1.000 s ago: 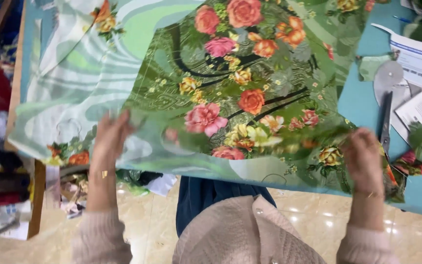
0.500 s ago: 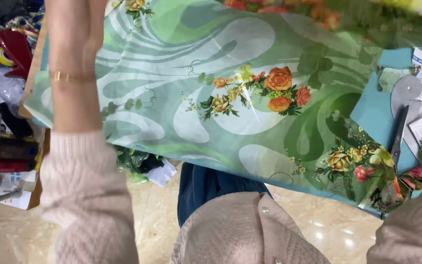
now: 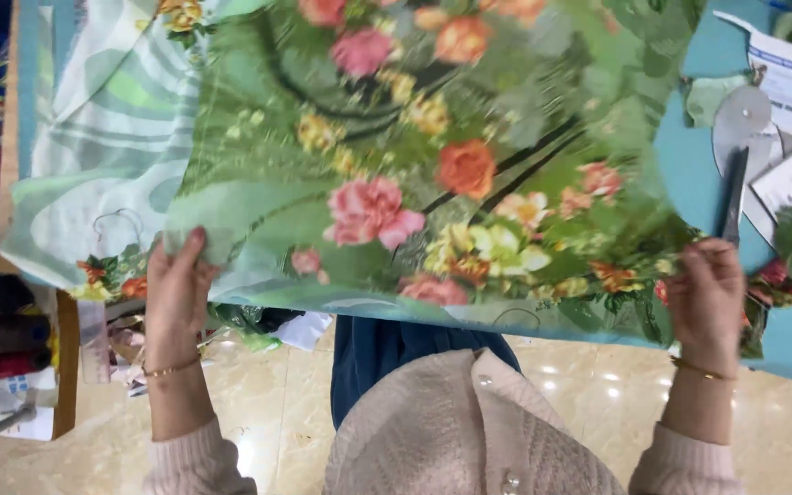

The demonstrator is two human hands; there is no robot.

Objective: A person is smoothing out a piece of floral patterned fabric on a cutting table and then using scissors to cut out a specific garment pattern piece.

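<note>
Nearest to us, at six o'clock, sits the front of our cream knitted cardigan [image 3: 469,431] above a pale glossy tiled floor [image 3: 277,403]. At about eight o'clock our left hand [image 3: 176,289] pinches the near edge of the green floral fabric [image 3: 433,174], fingers curled narrow around the cloth and thumb on top; a thin gold bangle [image 3: 169,369] rings that wrist. At about four o'clock our right hand [image 3: 708,293] grips the fabric's other near corner the same way, fingers closed on the cloth. The fabric, printed with pink, orange and yellow roses, spreads from between our hands out toward twelve o'clock, covering most of a teal table [image 3: 689,174]. Farther off, at two o'clock, a round grey metal disc [image 3: 742,112] and printed papers [image 3: 790,82] lie on the table, just beside the fabric's edge.
</note>
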